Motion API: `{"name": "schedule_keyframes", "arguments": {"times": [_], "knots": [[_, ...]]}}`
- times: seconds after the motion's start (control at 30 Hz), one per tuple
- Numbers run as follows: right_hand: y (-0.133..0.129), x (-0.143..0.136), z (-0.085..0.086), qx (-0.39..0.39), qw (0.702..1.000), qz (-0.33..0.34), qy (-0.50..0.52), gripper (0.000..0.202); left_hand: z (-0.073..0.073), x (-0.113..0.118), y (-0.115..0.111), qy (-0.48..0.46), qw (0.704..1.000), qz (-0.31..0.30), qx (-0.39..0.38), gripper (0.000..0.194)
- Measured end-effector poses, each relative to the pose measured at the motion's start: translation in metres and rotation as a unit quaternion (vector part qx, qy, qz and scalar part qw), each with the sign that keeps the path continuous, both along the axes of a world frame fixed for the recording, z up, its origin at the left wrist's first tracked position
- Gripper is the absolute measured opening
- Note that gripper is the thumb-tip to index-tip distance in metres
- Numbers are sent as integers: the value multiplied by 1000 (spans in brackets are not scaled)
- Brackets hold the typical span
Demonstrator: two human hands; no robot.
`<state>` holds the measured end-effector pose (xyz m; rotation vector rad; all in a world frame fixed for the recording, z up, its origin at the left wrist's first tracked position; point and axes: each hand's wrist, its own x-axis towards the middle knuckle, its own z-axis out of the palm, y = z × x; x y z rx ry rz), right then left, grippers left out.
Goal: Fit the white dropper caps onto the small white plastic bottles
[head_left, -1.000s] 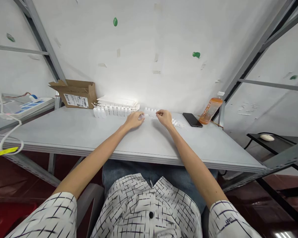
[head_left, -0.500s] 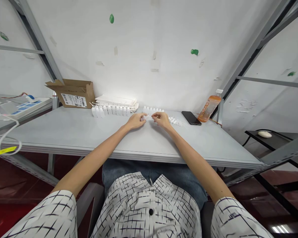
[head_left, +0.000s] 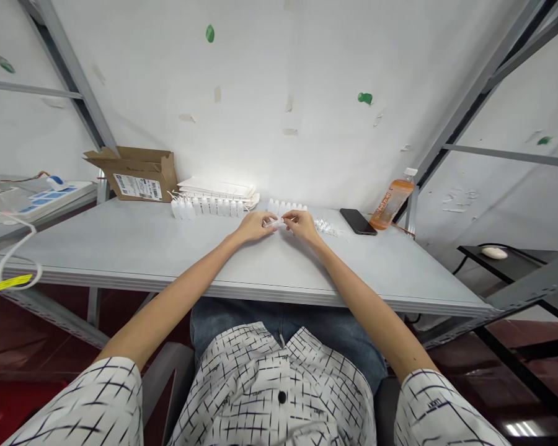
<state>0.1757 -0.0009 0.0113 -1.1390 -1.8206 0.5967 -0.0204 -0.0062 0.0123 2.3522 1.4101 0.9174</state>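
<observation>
My left hand [head_left: 255,227] is closed round a small translucent plastic bottle [head_left: 272,222], which lies on its side with its mouth toward the right. At that mouth, the fingertips of my right hand [head_left: 301,224] are pinched together on a tiny white piece, too small to make out clearly. A loose pile of small white tips [head_left: 326,227] lies just right of my right hand. Behind both hands stands a short row of white bottles [head_left: 288,205]. Further left, more upright white bottles [head_left: 209,207] are lined up, some with thin tips.
Stacked white sheets [head_left: 218,187] lie behind the left bottles, beside an open cardboard box [head_left: 139,176]. To the right are a black phone [head_left: 358,221] and an orange drink bottle [head_left: 392,203]. A power strip [head_left: 46,199] sits at far left. The grey table [head_left: 270,266] ends near my lap.
The bottle in my left hand shows more clearly between the fingers. My right fingertips have moved slightly left, to its mouth.
</observation>
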Motion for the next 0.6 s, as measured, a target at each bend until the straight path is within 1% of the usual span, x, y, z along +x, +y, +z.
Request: {"name": "schedule_keyframes", "arguments": {"times": [0.33, 0.5, 0.6], "knots": [[2, -4, -5, 9, 999, -2, -40, 18, 1, -1, 0, -18, 1000, -10, -2, 51], [-1, -4, -3, -6, 1000, 13, -22, 18, 2, -1, 0, -15, 1000, -7, -6, 52], [-4, -4, 0, -32, 999, 35, 0, 20, 3, -1, -1, -21, 1000, -6, -14, 52]]}}
